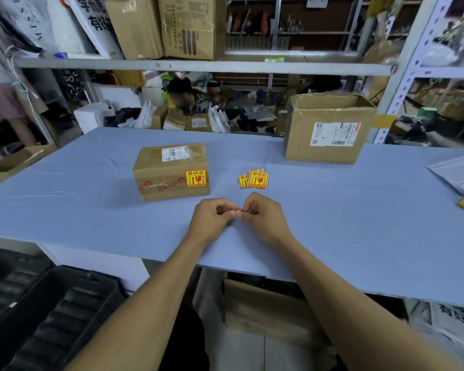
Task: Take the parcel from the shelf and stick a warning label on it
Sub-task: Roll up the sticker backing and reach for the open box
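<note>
A small brown parcel [170, 171] sits on the blue table [91, 210], left of centre. A yellow and red warning label [196, 179] is stuck on its front face at the right. A small pile of the same labels [254, 179] lies on the table to the parcel's right. In front of the pile, my left hand [212, 218] and my right hand [265, 216] meet fingertip to fingertip. Between them they pinch a small thin scrap [240, 211], mostly hidden by the fingers.
A larger open cardboard box [327, 129] stands at the back right of the table. White mailer bags [458, 175] lie at the right edge. A metal shelf [198, 65] with boxes runs above. A person sits behind the table. Black crates [38, 303] stand at lower left.
</note>
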Action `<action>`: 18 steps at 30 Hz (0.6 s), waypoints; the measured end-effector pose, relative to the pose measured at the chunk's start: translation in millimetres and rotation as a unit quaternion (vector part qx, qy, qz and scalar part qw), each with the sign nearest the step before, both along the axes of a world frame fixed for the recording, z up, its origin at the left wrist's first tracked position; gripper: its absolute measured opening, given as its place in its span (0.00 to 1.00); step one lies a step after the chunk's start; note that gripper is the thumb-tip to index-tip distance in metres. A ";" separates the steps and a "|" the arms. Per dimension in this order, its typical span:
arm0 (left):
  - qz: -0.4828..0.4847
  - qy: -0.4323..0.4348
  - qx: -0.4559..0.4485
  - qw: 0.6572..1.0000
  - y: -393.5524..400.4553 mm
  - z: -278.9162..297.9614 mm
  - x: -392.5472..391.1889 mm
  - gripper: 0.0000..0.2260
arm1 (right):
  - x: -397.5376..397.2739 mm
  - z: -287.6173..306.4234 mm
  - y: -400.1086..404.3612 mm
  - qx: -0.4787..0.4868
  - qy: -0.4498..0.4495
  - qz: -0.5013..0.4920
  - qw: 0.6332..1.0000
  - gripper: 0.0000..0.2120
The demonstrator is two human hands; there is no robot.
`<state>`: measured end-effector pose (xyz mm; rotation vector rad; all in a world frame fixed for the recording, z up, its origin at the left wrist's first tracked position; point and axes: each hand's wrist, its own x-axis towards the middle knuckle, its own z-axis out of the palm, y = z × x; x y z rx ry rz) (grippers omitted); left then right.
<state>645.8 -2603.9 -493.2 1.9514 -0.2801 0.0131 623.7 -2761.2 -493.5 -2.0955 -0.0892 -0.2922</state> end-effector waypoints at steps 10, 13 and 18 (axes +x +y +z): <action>0.039 0.050 -0.036 0.997 -24.2 23.3 -0.5 0.04 | -21.9 20.6 -11.3 0.165 0.039 0.005 0.986 0.07; 0.047 0.003 0.039 0.998 -52.1 28.9 3.5 0.04 | -21.8 39.0 -37.3 0.124 0.090 0.006 0.988 0.09; 0.014 -0.054 0.181 0.982 -94.4 71.4 27.2 0.03 | 2.7 79.6 -97.4 -0.241 0.116 -0.084 0.960 0.08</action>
